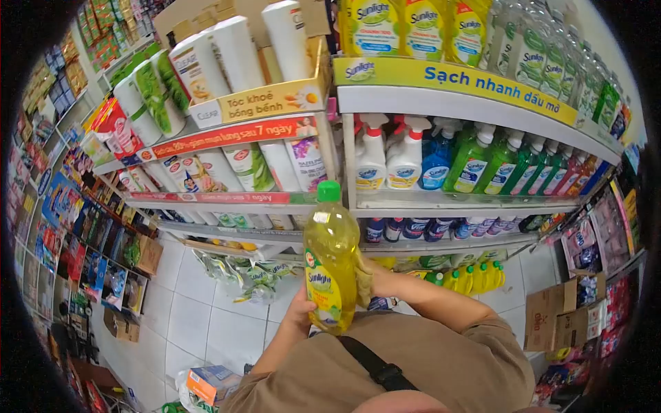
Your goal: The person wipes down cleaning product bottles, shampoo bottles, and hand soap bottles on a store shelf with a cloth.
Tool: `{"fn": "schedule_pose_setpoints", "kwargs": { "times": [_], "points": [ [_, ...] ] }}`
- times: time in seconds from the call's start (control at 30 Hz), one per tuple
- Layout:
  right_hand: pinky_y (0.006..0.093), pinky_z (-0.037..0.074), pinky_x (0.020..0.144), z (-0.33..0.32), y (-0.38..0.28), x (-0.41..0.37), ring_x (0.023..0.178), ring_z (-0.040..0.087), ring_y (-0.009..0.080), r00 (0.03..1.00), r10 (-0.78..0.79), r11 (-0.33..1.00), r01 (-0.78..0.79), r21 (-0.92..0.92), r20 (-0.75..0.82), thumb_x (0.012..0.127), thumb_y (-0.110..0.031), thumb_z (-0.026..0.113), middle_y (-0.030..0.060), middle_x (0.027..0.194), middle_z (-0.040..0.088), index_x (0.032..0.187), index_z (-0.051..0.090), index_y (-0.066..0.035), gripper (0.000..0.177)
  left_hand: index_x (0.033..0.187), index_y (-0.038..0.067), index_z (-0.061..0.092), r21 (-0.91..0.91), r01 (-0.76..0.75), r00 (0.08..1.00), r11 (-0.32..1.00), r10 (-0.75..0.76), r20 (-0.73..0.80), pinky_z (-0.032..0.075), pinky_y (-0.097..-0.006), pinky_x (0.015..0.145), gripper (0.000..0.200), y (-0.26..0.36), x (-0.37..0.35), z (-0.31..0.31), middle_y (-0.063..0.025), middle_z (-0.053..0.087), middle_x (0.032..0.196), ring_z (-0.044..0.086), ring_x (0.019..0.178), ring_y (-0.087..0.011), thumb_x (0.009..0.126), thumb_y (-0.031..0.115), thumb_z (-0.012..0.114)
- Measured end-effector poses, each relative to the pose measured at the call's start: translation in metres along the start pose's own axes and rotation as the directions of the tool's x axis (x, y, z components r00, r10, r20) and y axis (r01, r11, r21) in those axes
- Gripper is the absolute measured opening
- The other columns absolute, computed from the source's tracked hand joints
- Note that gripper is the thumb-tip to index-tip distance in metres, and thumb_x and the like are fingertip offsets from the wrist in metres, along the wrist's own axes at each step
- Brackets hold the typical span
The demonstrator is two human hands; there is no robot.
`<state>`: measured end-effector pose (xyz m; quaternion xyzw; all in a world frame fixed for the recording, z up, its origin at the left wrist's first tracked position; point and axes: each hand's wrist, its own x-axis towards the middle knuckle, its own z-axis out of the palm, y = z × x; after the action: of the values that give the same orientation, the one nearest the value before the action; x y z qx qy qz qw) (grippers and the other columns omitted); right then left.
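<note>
A large yellow Sunlight bottle (pixel 329 255) with a green cap stands upright in front of my chest. My left hand (pixel 301 308) grips its lower left side, the fingers wrapped round it. On the bottle's right side, my right hand (pixel 375 275) presses a yellowish cloth (pixel 363 279) against it; part of this hand is hidden behind the bottle and cloth. Behind the bottle, a shelf edge (pixel 454 201) carries white, blue and green spray bottles (pixel 475 160).
White shampoo bottles (pixel 237 49) fill the upper left shelf. More Sunlight bottles (pixel 423 27) line the upper right shelf. Cardboard boxes (pixel 551 316) sit at the right, and an orange box (pixel 212 383) rests on the tiled floor at the lower left.
</note>
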<state>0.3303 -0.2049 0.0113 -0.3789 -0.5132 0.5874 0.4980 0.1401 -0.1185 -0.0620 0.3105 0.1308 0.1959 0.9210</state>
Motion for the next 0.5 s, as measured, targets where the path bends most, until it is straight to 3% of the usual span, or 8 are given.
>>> {"fn": "schedule_pose_setpoints", "kwargs": {
  "times": [0.1, 0.13, 0.23, 0.3, 0.37, 0.4, 0.47, 0.5],
  "points": [
    [0.0374, 0.027, 0.103, -0.01, 0.066, 0.02, 0.12, 0.038, 0.0276, 0.937, -0.331, 0.934, 0.309, -0.181, -0.107, 0.088, -0.022, 0.051, 0.016, 0.129, 0.042, 0.129, 0.039, -0.003, 0.046, 0.13, 0.003, 0.034, 0.037, 0.06, 0.997, 0.998, -0.062, 0.045, 0.046, -0.0399, 0.089, 0.093, -0.004, 0.001, 0.007, -0.0138, 0.053, 0.119, 0.056, 0.104, -0.0291, 0.051, 0.016, 0.081],
    [0.0377, 0.028, 0.102, -0.02, 0.069, 0.02, 0.119, 0.04, 0.0274, 0.957, -0.278, 0.905, 0.233, -0.356, -0.079, 0.087, -0.021, 0.053, 0.0152, 0.128, 0.043, 0.127, 0.042, -0.006, 0.045, 0.137, 0.003, 0.023, 0.114, 0.027, 0.982, 0.993, -0.048, 0.185, 0.038, -0.0381, 0.096, 0.1, -0.001, 0.008, 0.002, -0.0126, 0.043, 0.131, 0.046, 0.117, -0.0265, 0.056, 0.014, 0.081],
    [0.0382, 0.03, 0.102, -0.041, 0.047, 0.008, 0.118, 0.041, 0.0264, 0.992, -0.118, 0.621, 0.048, -0.782, -0.034, 0.086, -0.021, 0.055, 0.0127, 0.127, 0.044, 0.126, 0.045, -0.01, 0.043, 0.136, 0.0, 0.026, 0.311, -0.118, 0.98, 0.943, 0.061, 0.187, 0.033, -0.0354, 0.1, 0.096, 0.001, 0.011, 0.007, -0.0121, 0.041, 0.132, 0.041, 0.121, -0.0238, 0.058, 0.01, 0.08],
    [0.0368, 0.03, 0.102, -0.052, 0.056, -0.007, 0.119, 0.041, 0.0281, 0.966, -0.196, 0.968, 0.164, -0.189, -0.167, 0.085, -0.019, 0.056, 0.0132, 0.127, 0.045, 0.126, 0.045, -0.01, 0.044, 0.133, -0.002, 0.032, 0.422, -0.093, 0.985, 0.902, 0.023, 0.169, 0.029, -0.0333, 0.102, 0.089, 0.004, 0.007, 0.01, -0.0118, 0.04, 0.133, 0.039, 0.122, -0.0205, 0.058, 0.005, 0.079],
    [0.0369, 0.031, 0.101, -0.046, 0.03, -0.018, 0.119, 0.041, 0.0277, 0.936, -0.191, 0.965, 0.125, -0.231, -0.294, 0.084, -0.017, 0.058, 0.0126, 0.125, 0.046, 0.126, 0.044, -0.01, 0.045, 0.132, -0.002, 0.036, 0.505, -0.071, 0.985, 0.86, -0.02, 0.172, 0.03, -0.0331, 0.101, 0.087, 0.006, 0.001, 0.015, -0.012, 0.042, 0.132, 0.041, 0.12, -0.0194, 0.057, 0.003, 0.08],
    [0.0362, 0.034, 0.099, -0.061, 0.028, -0.028, 0.115, 0.044, 0.0243, 0.996, -0.002, 0.993, -0.008, -0.117, -0.089, 0.083, -0.021, 0.061, 0.0123, 0.122, 0.046, 0.137, 0.026, -0.011, 0.065, 0.129, -0.002, 0.041, 0.624, -0.118, 0.973, 0.772, -0.035, 0.228, 0.031, -0.0325, 0.1, 0.083, 0.014, 0.001, 0.021, -0.012, 0.047, 0.128, 0.043, 0.117, -0.0182, 0.056, 0.002, 0.081],
    [0.0396, 0.03, 0.101, -0.091, 0.037, -0.047, 0.123, 0.036, 0.0261, 0.971, -0.224, 0.939, 0.191, -0.287, -0.085, 0.077, -0.019, 0.067, 0.0125, 0.13, 0.04, 0.135, 0.03, -0.009, 0.07, 0.128, -0.001, 0.042, 0.612, -0.16, 0.971, 0.774, 0.011, 0.24, 0.032, -0.0323, 0.1, 0.082, 0.017, -0.003, 0.013, -0.0113, 0.049, 0.125, 0.045, 0.116, -0.0179, 0.055, 0.001, 0.08],
    [0.0406, 0.028, 0.102, -0.094, 0.033, -0.054, 0.125, 0.033, 0.0265, 0.964, -0.254, 0.949, 0.232, -0.214, -0.083, 0.074, -0.021, 0.07, 0.0128, 0.132, 0.038, 0.135, 0.029, -0.008, 0.075, 0.128, -0.001, 0.043, 0.605, -0.178, 0.969, 0.776, 0.032, 0.244, 0.032, -0.0322, 0.1, 0.082, 0.015, -0.005, 0.011, -0.011, 0.05, 0.124, 0.045, 0.115, -0.0178, 0.055, 0.0, 0.08]
  ]
}}
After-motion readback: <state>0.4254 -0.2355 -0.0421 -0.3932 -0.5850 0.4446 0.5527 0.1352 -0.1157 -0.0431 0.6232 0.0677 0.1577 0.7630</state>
